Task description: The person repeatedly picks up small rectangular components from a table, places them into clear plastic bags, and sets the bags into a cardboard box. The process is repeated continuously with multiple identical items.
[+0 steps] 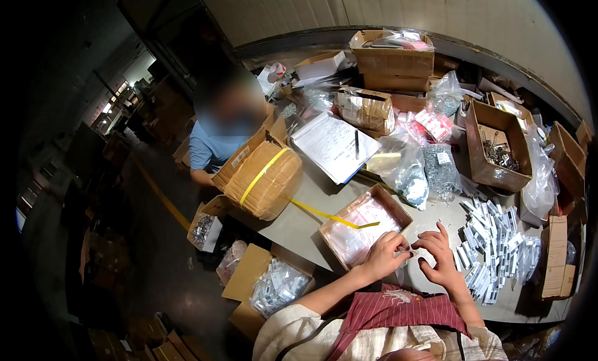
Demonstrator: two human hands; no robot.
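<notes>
My left hand (387,255) is pinched closed over the near right corner of an open cardboard box (329,244). From its fingertips hangs what looks like a small clear plastic bag (400,274), partly lost against the bright table. My right hand (441,256) is just right of it, fingers apart and curved, with nothing visible in them. Inside the box lie flat clear bags with pink print (364,227). A heap of small white and grey strip-shaped parts (489,249) spreads over the table beside my right hand.
A taped carton (265,180) trails a yellow strap (330,216) over the box. Behind are a clipboard with paper and pen (333,146), bags of hardware (442,171) and a carton of metal parts (498,149). Another person (215,143) stands at left; a carton of bagged parts (280,286) sits below the edge.
</notes>
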